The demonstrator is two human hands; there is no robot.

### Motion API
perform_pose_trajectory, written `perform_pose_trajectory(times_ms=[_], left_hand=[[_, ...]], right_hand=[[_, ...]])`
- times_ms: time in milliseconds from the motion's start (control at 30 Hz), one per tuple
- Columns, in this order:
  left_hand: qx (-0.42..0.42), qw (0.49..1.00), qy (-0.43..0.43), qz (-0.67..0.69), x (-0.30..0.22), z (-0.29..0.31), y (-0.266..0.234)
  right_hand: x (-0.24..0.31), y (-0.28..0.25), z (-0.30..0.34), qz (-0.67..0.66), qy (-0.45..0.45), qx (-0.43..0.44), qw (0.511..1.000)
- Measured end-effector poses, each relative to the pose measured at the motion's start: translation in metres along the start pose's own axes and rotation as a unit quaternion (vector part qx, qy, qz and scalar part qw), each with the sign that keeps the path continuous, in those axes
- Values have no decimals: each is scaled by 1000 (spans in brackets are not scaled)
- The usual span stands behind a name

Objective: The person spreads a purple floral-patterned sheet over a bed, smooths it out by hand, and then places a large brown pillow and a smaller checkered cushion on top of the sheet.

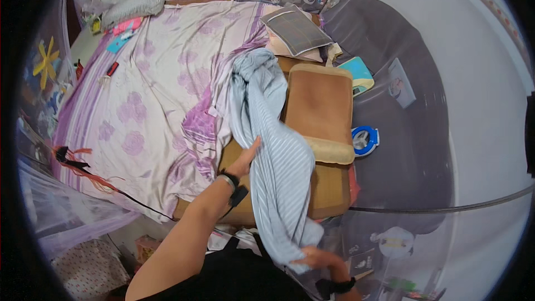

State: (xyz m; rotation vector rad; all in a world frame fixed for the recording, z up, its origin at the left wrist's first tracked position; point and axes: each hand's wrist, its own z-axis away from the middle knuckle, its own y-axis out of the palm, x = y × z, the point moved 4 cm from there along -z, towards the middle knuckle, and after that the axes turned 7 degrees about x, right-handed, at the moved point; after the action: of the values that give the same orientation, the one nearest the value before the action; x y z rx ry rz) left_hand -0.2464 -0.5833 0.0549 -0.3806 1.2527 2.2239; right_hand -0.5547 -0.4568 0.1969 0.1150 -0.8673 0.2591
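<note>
A light blue-grey striped blanket point(281, 156) lies long and bunched in front of me, from the bed's middle down toward my body. My left hand point(245, 159) grips its left edge about halfway along, thumb on the outside, the other fingers hidden by the cloth. At the near end, my right hand point(317, 257), slightly blurred, is closed on the blanket's lower corner. The blanket's far end is heaped in folds beside a purple-edged floral sheet point(134, 100).
Right of the blanket lies a brown pillow point(319, 100) on a brown mat point(329, 192). A grey checked cushion point(296, 29) rests farther back. Beside the pillow are a blue-rimmed round item point(365, 140) and a turquoise box point(356, 73). Sheer netting point(83, 203) hangs at the left; a dark cord point(446, 209) crosses at right.
</note>
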Motion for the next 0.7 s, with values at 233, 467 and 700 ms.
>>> perform_pose_trajectory(times_ms=[233, 467, 700], left_hand=[[215, 968, 31, -122, -8, 3, 143], [532, 449, -20, -717, 106, 137, 145], [386, 608, 30, -693, 123, 138, 35]], right_hand=[[-83, 19, 53, -323, 62, -416, 848], [-60, -57, 4, -654, -243, -310, 646], [-35, -96, -108, -361, 6, -310, 880]])
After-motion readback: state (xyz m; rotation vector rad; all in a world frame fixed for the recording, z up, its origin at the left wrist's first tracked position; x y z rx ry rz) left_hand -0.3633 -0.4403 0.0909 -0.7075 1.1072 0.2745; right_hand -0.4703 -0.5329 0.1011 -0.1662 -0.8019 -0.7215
